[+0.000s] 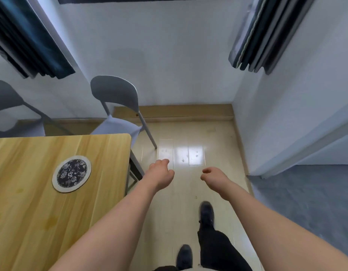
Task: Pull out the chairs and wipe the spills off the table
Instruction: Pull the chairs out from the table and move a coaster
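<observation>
A wooden table fills the lower left, with faint yellowish spill stains on its top. A grey chair stands at the table's far right corner, its seat partly under the edge. A second grey chair shows at the far left. My left hand hangs over the floor just right of the table's corner, fingers loosely curled and holding nothing. My right hand is beside it, also loosely curled and empty. Both hands are short of the nearer chair.
A round patterned coaster lies on the table. White walls close in ahead and to the right, with dark curtains hanging at both upper corners. A grey carpet begins at the right. My feet are on the glossy floor.
</observation>
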Tool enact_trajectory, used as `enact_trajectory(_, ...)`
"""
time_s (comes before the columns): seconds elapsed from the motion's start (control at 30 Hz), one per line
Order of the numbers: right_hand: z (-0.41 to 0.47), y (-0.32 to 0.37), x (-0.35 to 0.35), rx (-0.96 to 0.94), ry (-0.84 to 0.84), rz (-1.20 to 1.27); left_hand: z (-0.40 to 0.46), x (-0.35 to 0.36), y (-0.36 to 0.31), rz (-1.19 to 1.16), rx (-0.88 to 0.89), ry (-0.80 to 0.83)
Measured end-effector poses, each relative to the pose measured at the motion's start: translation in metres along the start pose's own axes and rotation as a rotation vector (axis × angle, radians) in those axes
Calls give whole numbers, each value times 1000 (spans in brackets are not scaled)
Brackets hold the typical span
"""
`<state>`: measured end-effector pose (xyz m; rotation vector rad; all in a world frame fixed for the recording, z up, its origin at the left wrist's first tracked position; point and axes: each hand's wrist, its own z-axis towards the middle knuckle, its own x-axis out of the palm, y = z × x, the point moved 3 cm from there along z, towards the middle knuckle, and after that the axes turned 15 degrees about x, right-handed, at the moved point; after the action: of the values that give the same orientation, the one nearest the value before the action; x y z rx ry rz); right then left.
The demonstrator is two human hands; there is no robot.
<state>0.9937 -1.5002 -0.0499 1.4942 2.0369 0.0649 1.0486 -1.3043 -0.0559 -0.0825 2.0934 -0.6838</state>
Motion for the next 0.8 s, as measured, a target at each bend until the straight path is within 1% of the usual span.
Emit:
enact_trajectory(0.03, 9, 6, -1, -2, 17, -13, 8, -4, 3, -12, -25, 9)
enact_trajectory(0.07, 34, 31, -10, -14, 45, -44, 36, -15, 8, -33, -69, 9)
enact_trajectory(0.13, 49, 53, -19, -20, 92, -53, 56, -29, 11, -66, -111, 25)
enact_trajectory(0.23, 100, 114, -52, -69, 118, -64, 110, -63, 13, -116, -160, 10)
enact_trajectory(0.33, 133, 184, -85, -98, 128, -76, 149, -111, 8, -67, -204, 46)
enact_trajectory(0.4, 156, 238, -103, -156, 131, -83, 179, -147, 10, -57, -225, -1)
enact_trajectory(0.47, 164, 275, -109, -193, 133, -92, 194, -168, 13, -110, -229, -57)
enact_trajectory(0.57, 184, 328, -104, -202, 200, -145, 219, -188, 35, -290, -331, -165)
enact_trajectory(0.63, 192, 358, -99, -209, 232, -178, 236, -205, 52, -479, -456, -334)
enact_trajectory(0.7, 205, 391, -93, -204, 249, -193, 260, -228, 68, -772, -588, -555)
enact_trajectory(0.73, 217, 412, -88, -201, 254, -213, 276, -239, 81, -935, -642, -637)
enact_trajectory(0.8, 230, 444, -80, -205, 270, -262, 301, -251, 100, -1216, -688, -740)
